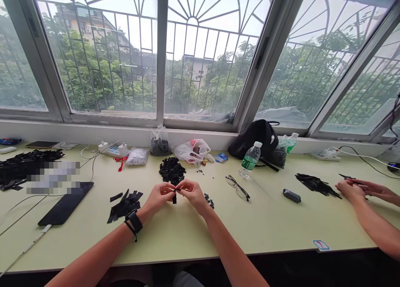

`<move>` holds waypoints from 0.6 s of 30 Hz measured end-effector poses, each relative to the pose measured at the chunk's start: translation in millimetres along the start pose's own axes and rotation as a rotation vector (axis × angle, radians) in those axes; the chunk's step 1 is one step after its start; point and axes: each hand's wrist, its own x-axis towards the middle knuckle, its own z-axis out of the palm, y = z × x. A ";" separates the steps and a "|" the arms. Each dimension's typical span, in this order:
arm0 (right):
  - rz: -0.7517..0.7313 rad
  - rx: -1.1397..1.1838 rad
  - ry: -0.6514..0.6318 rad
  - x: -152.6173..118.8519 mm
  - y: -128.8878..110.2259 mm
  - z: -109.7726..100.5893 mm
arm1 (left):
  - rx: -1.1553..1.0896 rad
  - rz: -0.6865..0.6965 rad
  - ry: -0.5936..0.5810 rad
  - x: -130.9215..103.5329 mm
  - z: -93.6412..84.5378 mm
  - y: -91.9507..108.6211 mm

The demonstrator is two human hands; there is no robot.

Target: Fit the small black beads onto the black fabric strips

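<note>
Fingertip grip of left hand point(159, 196) and right hand point(191, 195) pinches a short, flat black strip point(174, 199) at the frame's lower centre, where a slackened pinch could drop it onto the pale-green, smooth-topped counter point(250, 232), near similar-looking heaped black strips point(171, 169).

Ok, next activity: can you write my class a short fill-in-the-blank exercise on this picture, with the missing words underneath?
1. The left hand and the right hand meet at a strip coloured ____.
2. On the same person, a dark wristband sits just behind the ____ hand.
3. The eyeglasses lie to the ____ of both these hands.
4. The clear bottle has a label coloured ____.

Missing words: black; left; right; green.
</note>
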 end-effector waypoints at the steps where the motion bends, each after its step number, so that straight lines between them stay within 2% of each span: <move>1: -0.016 -0.003 -0.003 -0.5 0.3 0.2 | -0.017 -0.006 0.003 0.4 -0.3 0.3; 7: -0.062 -0.082 -0.069 -3.1 2.0 3.4 | -0.139 -0.060 0.072 2.4 -2.7 1.6; 10: -0.062 -0.090 -0.095 -3.4 -0.5 5.3 | -0.123 -0.051 0.075 2.6 -4.6 1.7; 15: 0.045 -0.004 -0.031 -3.7 -0.8 6.9 | 0.005 -0.008 0.169 2.7 -8.1 2.7; 18: 0.082 0.031 -0.068 -4.2 3.5 7.0 | -0.035 0.023 0.188 2.1 -7.8 3.6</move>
